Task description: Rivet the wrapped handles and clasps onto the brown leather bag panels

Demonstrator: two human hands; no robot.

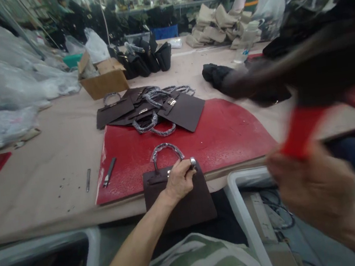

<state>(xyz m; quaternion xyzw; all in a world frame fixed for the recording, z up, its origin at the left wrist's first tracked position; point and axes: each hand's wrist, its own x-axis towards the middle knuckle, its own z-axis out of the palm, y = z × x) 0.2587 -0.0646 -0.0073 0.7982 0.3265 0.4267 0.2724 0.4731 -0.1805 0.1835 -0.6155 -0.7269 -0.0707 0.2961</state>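
While a metal tool [192, 162] is gripped in the closed left hand [179, 181], the dark brown bag panel [188, 210] is partly covered by that hand and its wrist. Smooth and flat, the panel is topped by an arched handle [166, 145], wrapped in crinkled clear film and seen just beyond the knuckles; a small shiny fitting [169, 173] is shown beside the hand, on its left. The lower end of the metal tool is hidden by the fingers, so whether the panel is touched by it cannot be told. Off to the right, a red-handled tool [303, 133] is clenched in the right hand [315, 184]; both are blurred, and the tool's dark head is smeared beyond clear outline. Below the left hand, the panel is extended past the near edge of the red board [230, 134], whose surface is spread to the right of the grip and ahead of it as far as a pile of similar panels [182, 110]. To the left, a flat-bladed tool [109, 172] is laid near the board's side edge. The space nearer the body is bounded on the right by a bin's pale rim [241, 212].
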